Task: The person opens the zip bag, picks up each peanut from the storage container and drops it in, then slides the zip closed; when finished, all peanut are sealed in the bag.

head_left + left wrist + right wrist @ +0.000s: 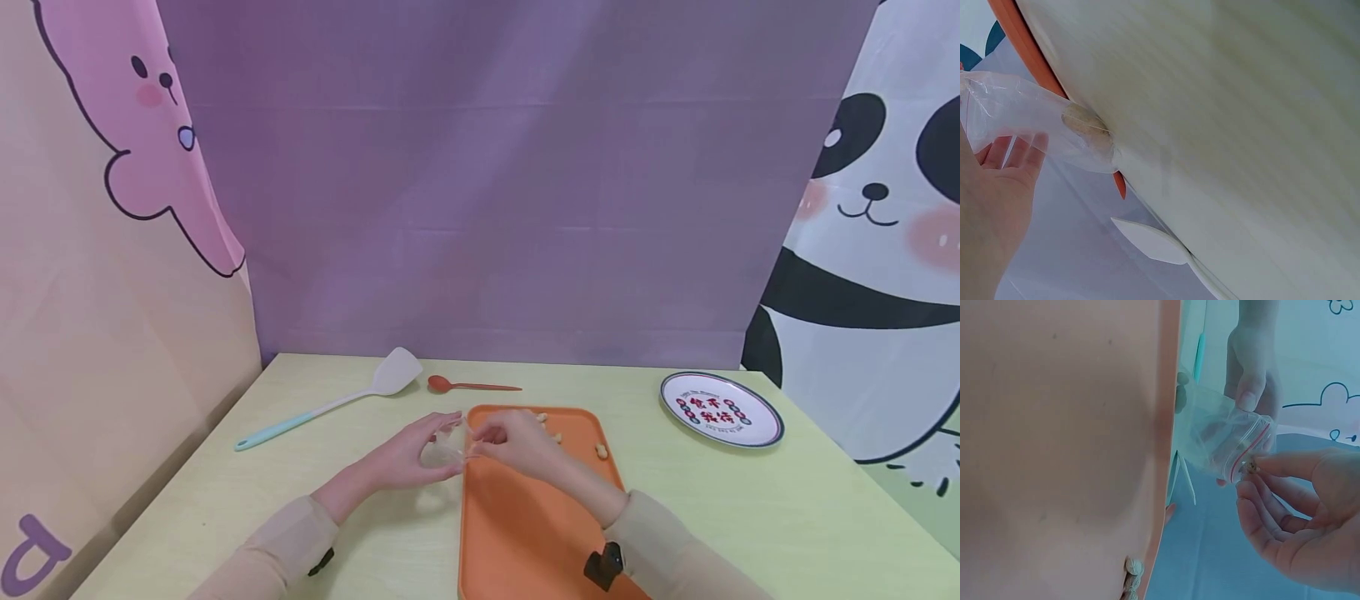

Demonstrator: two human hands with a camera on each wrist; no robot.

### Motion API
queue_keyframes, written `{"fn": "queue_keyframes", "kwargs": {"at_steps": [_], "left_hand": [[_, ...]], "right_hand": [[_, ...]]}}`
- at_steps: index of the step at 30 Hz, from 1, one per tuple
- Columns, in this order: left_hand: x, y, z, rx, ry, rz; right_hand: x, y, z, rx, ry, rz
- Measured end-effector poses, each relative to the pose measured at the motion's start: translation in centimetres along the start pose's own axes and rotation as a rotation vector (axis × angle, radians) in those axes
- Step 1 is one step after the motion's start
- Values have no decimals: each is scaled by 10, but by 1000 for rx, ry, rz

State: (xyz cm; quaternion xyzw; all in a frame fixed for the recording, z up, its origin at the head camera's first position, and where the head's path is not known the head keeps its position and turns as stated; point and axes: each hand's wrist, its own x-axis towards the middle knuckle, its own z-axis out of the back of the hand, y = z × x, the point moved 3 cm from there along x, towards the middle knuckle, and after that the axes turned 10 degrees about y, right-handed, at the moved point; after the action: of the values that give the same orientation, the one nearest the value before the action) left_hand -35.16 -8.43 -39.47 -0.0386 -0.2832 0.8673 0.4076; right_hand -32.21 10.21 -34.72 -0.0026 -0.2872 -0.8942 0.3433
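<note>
My left hand (pixel 405 456) holds a clear zip bag (pixel 1213 428) above the table beside the tray, thumb on one side and fingers on the other. Inside the bag, a peanut (pixel 1085 120) shows low down in the left wrist view. The bag's mouth, with its red seal line, faces my right hand (pixel 519 443). Between thumb and fingertips the right hand pinches a small peanut (pixel 1252 467), right at that mouth. Under the right arm lies an orange tray (pixel 517 525); a few peanuts (pixel 602 451) rest in its far part, partly hidden by the hand.
Behind the hands lie a white spatula (pixel 395 372) with a pale blue handle and a small red spoon (pixel 440 384). A round plate (pixel 697 412) with red lettering stands at the right back. A purple curtain (pixel 487 183) hangs behind the table (pixel 750 517).
</note>
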Motion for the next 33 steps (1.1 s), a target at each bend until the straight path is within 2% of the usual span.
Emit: {"fn": "queue_keyframes", "kwargs": {"at_steps": [13, 21, 29, 33], "left_hand": [[-1, 0, 0, 19, -7, -15], [-1, 0, 1, 7, -5, 3], [-2, 1, 0, -30, 7, 28], [-1, 1, 0, -37, 11, 33]], "right_hand": [[0, 0, 2, -11, 2, -9], [-1, -3, 9, 56, 17, 0], [-13, -13, 23, 87, 7, -19], [-21, -20, 31, 57, -5, -19]]}}
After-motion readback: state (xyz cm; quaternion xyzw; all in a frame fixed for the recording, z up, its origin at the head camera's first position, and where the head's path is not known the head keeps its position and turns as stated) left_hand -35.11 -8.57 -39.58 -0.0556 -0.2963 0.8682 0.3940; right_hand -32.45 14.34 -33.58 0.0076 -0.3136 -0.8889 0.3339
